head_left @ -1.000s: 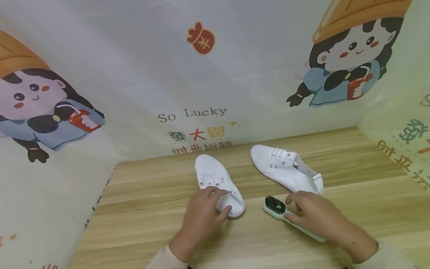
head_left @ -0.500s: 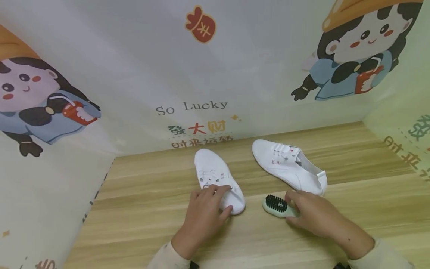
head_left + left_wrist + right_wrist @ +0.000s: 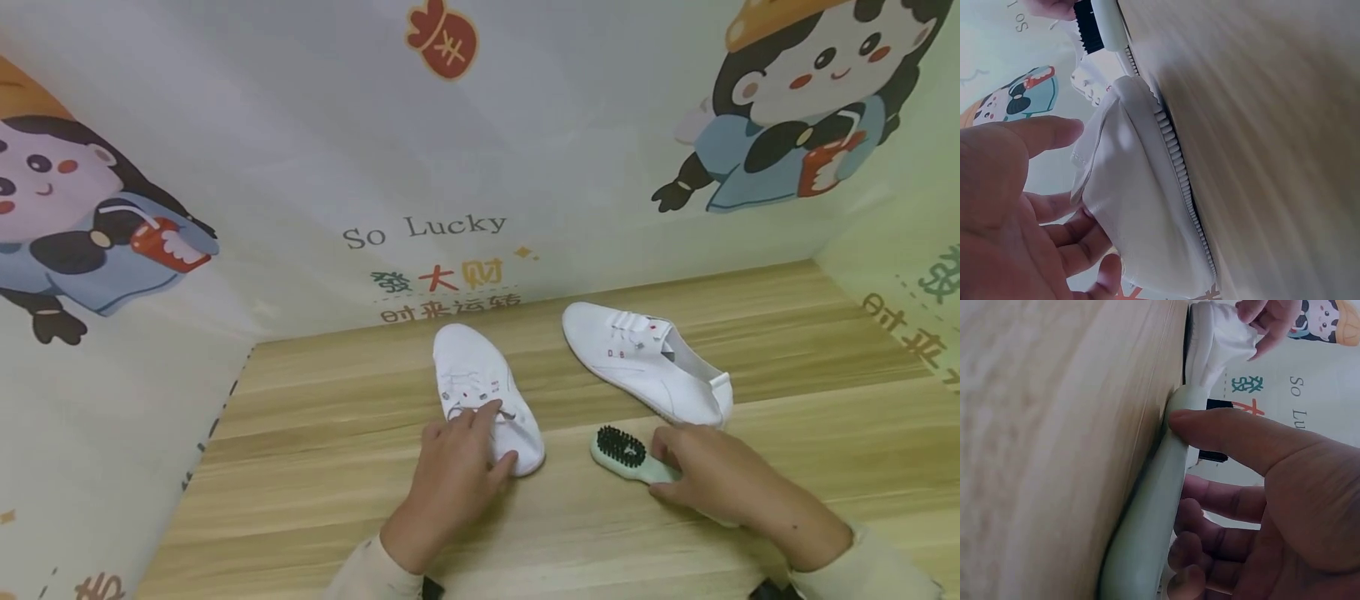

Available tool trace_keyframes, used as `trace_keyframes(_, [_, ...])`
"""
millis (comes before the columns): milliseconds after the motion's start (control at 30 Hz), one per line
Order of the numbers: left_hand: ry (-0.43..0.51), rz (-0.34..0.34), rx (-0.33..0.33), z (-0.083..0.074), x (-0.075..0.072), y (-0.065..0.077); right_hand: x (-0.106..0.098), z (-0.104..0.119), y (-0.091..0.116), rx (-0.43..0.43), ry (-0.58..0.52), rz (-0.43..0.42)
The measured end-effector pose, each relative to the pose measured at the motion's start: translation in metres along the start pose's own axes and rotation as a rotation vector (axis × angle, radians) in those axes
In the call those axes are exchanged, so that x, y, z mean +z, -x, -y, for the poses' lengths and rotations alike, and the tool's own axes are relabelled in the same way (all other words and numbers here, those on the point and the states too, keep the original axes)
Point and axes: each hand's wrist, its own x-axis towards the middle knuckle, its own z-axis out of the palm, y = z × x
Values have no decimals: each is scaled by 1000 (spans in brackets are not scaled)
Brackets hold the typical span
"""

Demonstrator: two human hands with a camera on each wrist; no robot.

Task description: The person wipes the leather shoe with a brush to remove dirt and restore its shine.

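Observation:
A white lace-up shoe (image 3: pixel 472 358) lies sole down on the wood-patterned surface, toe pointing away. My left hand (image 3: pixel 453 475) is at its opening, fingers loosely bent and touching the upper; in the left wrist view the thumb stays apart from the fingers beside the shoe (image 3: pixel 1141 187). To the right, a pale green shoe brush (image 3: pixel 652 471) lies with its black bristles up. My right hand (image 3: pixel 712 479) holds its handle, thumb on the near side and fingers on the far side, as the right wrist view shows on the brush (image 3: pixel 1147 519). The handle's end is mostly hidden.
The second white shoe (image 3: pixel 637 367) lies behind the brush, toe to the upper left, its heel close to my right hand. A printed cloth wall (image 3: pixel 300 167) with cartoon figures and lettering rises behind and at both sides.
My right hand has closed in on the brush handle, and the brush has shifted slightly right. The left hand stays at the shoe. The head view has tilted down a little.

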Motion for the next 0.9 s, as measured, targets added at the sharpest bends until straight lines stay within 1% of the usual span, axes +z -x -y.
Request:
trace_keyframes(133, [-7, 4, -20, 0, -3, 1, -1, 0, -1, -12, 15, 1])
trace_keyframes(233, [1, 6, 1, -1, -5, 1, -2, 0, -2, -16, 23, 0])
trace_keyframes(333, [41, 20, 48, -4, -9, 1, -3, 1, -3, -20, 30, -3])
trace_keyframes(533, [86, 79, 198, -14, -12, 3, -3, 0, -2, -32, 58, 4])
trace_keyframes(600, [118, 85, 215, -14, -13, 5, -2, -1, -1, -37, 62, 11])
trace_keyframes(633, [145, 69, 218, -12, -13, 5, -1, -1, 0, -38, 59, 15])
trace_keyframes(700, [185, 9, 214, -5, -16, 3, 1, -3, 2, -42, 49, 16])
trace_keyframes(767, [196, -67, 200, 7, -19, -2, 2, -4, 3, -48, 41, 15])
trace_keyframes(833, [174, -130, 185, 24, -24, -10, 3, -5, 4, -54, 34, 9])
trace_keyframes(900, [114, -136, 159, 43, -28, -19, 4, -5, 4, -66, 35, 0])
